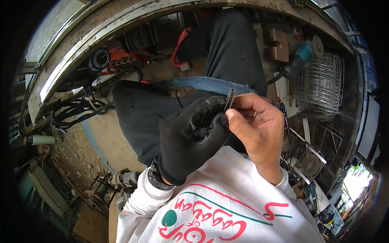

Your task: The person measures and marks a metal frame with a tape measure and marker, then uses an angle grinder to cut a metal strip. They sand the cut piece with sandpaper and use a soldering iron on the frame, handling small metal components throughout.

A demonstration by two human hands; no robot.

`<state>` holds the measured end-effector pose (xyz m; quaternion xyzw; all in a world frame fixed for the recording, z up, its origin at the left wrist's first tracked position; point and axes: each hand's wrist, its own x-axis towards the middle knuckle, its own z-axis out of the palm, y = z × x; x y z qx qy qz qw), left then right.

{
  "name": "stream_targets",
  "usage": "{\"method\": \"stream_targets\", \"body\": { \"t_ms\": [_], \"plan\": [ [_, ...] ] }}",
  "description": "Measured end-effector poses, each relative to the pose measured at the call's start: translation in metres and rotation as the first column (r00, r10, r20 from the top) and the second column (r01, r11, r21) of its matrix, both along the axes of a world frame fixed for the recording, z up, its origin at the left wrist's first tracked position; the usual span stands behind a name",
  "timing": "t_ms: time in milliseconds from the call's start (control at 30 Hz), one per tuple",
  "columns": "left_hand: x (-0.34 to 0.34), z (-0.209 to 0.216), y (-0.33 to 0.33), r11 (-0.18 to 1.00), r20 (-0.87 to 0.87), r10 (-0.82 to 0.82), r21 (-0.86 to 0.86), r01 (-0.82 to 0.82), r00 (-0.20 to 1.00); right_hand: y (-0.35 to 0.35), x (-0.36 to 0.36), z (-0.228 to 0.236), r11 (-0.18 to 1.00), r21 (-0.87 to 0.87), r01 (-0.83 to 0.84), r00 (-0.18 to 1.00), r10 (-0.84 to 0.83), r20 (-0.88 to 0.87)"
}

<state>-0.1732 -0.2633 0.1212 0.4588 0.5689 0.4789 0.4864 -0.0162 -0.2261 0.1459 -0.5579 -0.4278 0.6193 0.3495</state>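
A short, narrow metal strip (pixel 230 100) stands upright between my two hands, over my lap. My left hand (pixel 194 137), in a black glove, is curled closed with its fingertips pinching the strip from the left. From the other side, the bare thumb and fingers of my right hand (pixel 257 125) close on the same piece. A ring shows on one finger of that hand. The strip's lower end is hidden behind my thumb and the glove.
A teal angle grinder (pixel 302 56) lies at the right, by a wire basket (pixel 320 85) and a brown block (pixel 277 44). Black cables (pixel 77 112) lie coiled at the left. A wooden bench edge (pixel 133 14) curves across the top. Metal bars (pixel 310 148) lie lower right.
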Motion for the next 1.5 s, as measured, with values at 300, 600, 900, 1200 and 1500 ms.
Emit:
{"method": "stream_targets", "body": {
  "t_ms": [300,600,900,1200,1500],
  "plan": [
    [0.005,-0.007,-0.010,0.989,-0.095,0.138,-0.036,-0.142,0.986,-0.010,-0.002,-0.012,0.996,0.039,0.078,0.990,-0.073,-0.119],
    [-0.005,-0.011,-0.009,0.965,0.347,0.162,-0.252,-0.075,0.924,0.003,0.007,-0.016,0.936,0.338,-0.100,0.989,0.057,0.136],
    [-0.010,-0.010,-0.009,0.972,0.437,0.156,-0.229,-0.058,0.886,0.010,0.007,-0.018,0.998,-0.048,-0.045,0.958,0.029,-0.284],
    [-0.008,-0.012,-0.003,0.968,0.357,0.200,-0.213,-0.129,0.912,0.000,0.009,-0.016,0.935,0.353,-0.035,0.994,0.068,-0.082],
    [-0.008,-0.004,-0.006,0.976,0.384,0.168,-0.196,-0.097,0.908,0.005,0.004,-0.022,0.966,0.258,0.012,0.990,0.025,-0.141]
  ]
}}
